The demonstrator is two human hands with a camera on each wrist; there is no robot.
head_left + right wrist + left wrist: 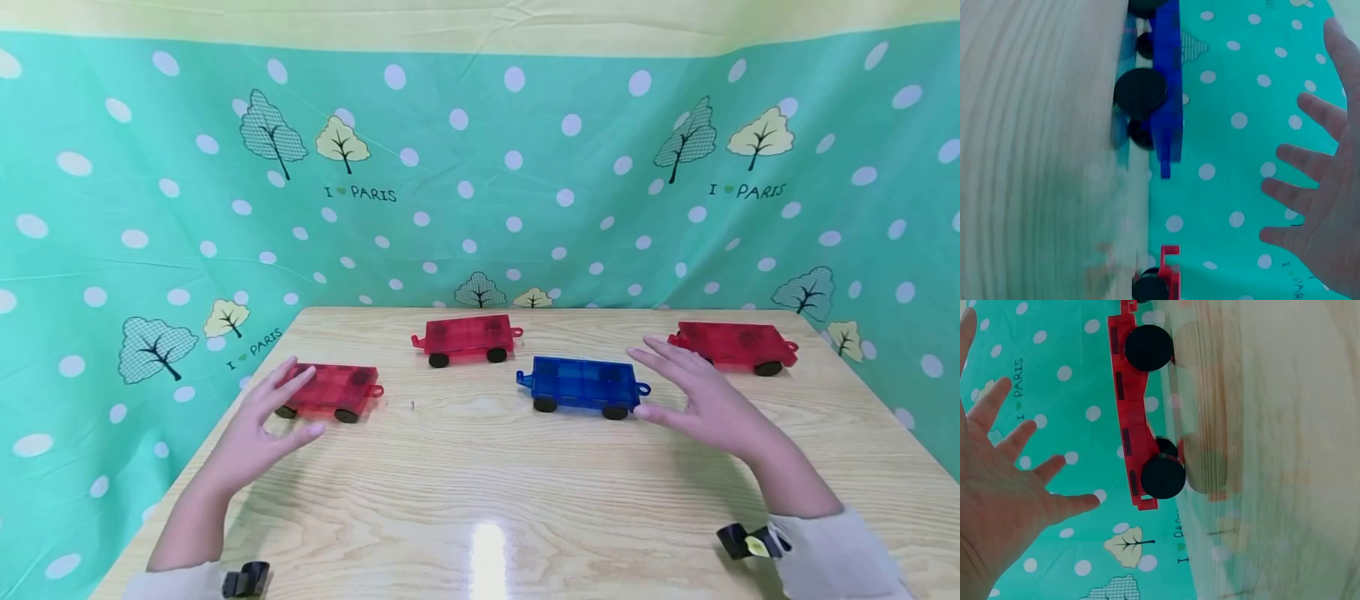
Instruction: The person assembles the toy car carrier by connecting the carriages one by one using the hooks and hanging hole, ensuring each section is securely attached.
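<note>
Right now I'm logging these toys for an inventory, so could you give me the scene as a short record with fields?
left hand: fingers spread, holding nothing, near left red flatbed wagon
right hand: fingers spread, holding nothing, near blue flatbed wagon
rear red flatbed wagon: hook at left end, ring at right
right red flatbed wagon: partly behind right hand in head view
couplings: all four wagons unhitched
surface: wood-grain table
backdrop: teal polka-dot cloth with printed trees

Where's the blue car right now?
In the head view, the blue car sits on the table, right of centre, between the middle red car and the right hand.
</note>
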